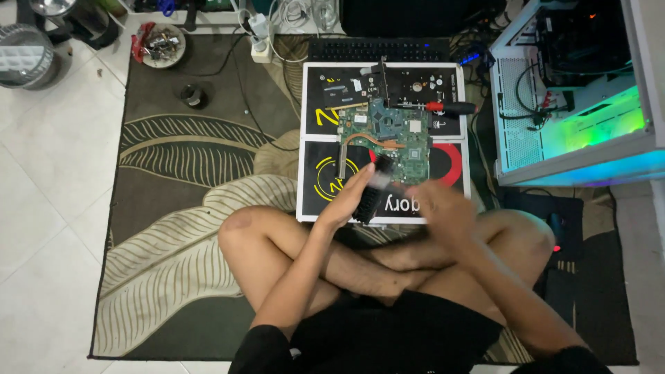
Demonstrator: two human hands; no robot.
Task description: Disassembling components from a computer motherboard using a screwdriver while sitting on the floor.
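I sit cross-legged on a patterned rug. My left hand (346, 201) holds a long black ribbed part (369, 197), upright and tilted, just above my knees. My right hand (443, 211) is blurred beside it, close to its right side; whether it touches the part is unclear. Beyond the hands a green laptop motherboard (388, 138) with a copper heat pipe lies on a black and white mat (315, 201).
A red-handled screwdriver (450, 107) and a black drive (334, 93) lie on the mat's far half. A black keyboard (377, 48) sits behind it. An open white computer case (575, 90) glows at right. A bowl of small parts (161, 45) stands far left.
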